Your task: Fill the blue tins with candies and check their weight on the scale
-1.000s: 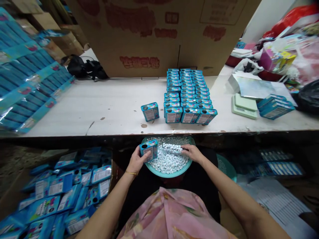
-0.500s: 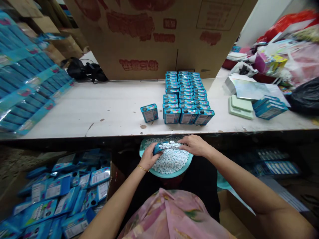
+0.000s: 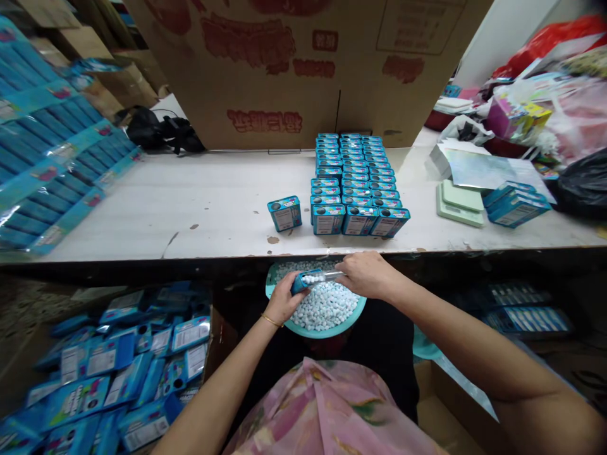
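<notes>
In my left hand [image 3: 283, 299] is a blue candy box [image 3: 300, 284], tilted with its open end facing right; white candies show in its mouth. My right hand [image 3: 364, 273] grips a clear plastic scoop [image 3: 331, 275], whose front end meets the box's opening. Both hands are over a turquoise basin [image 3: 327, 333] heaped with small white candies [image 3: 327, 306]. My right fingertips are partly hidden behind the hand.
On the white table [image 3: 227, 208] stand rows of blue boxes [image 3: 359, 189] and a single box [image 3: 284, 213]. A pale green scale [image 3: 459, 203] sits to the right. At lower left a carton holds many blue boxes [image 3: 109, 360]. A large cardboard box [image 3: 294, 82] stands behind.
The candies that filled the scoop have gone from it, and white candies now show in the box's mouth. My right hand has risen slightly and turned. My left hand keeps its place.
</notes>
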The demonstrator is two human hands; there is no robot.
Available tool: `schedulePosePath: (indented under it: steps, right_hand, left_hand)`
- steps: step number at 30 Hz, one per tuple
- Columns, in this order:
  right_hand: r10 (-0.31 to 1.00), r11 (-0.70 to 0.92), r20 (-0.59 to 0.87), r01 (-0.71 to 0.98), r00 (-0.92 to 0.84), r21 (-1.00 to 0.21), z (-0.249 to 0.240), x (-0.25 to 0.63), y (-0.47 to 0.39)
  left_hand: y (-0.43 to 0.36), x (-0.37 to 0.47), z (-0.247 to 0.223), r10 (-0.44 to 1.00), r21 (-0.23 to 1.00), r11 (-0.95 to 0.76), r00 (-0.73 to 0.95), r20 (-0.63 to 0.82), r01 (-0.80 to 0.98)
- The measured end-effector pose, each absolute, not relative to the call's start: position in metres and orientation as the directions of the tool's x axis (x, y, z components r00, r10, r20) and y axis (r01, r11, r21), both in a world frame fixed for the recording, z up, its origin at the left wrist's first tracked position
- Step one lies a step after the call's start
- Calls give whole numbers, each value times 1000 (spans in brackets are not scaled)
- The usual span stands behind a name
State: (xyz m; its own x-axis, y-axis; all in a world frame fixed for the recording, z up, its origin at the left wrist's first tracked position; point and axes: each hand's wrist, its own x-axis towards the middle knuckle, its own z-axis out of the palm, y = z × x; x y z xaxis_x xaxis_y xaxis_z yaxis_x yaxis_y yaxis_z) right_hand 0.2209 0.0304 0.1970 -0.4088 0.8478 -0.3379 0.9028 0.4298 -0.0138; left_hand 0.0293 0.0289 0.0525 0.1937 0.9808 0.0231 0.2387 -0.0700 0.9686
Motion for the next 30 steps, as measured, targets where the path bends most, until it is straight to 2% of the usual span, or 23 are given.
schedulePosePath:
  steps: [6,9,12,15,18,23,26,30]
  right_hand:
    - [879,378,-275,921,-389,-95,186,253,18]
    - [914,262,-285,956,-289,-131,155,288,9]
    - [918,172,-329,969,-223,-176,113,314,0]
    - [929,122,-312,959,-202,-256,81,316,-8]
    - [935,100,-300,951,-191,-293,66,305,-12]
    - [930,127,-315,970,-188,-205,71,299,-12]
    - [928,165,-316,978,-196,-124,78,310,-11]
    - [925,186,-330,981,-191,-46,69,306,-8]
  left_hand:
    - [25,28,60,991,990,33,121,-50,137]
    - [27,10,52,994,991,98,43,-103,90]
    - [36,-15,32,976,975,214,-27,-216,-60]
    - [45,-28,12,937,924,327,-55,-344,-195]
    - [47,-22,7,928,919,356,-49,-369,-167]
    - [33,5,20,955,957,283,109,-275,-62]
    - [28,14,24,949,944,297,156,-275,-143]
    - [29,16,17,921,874,384,62,-384,-298]
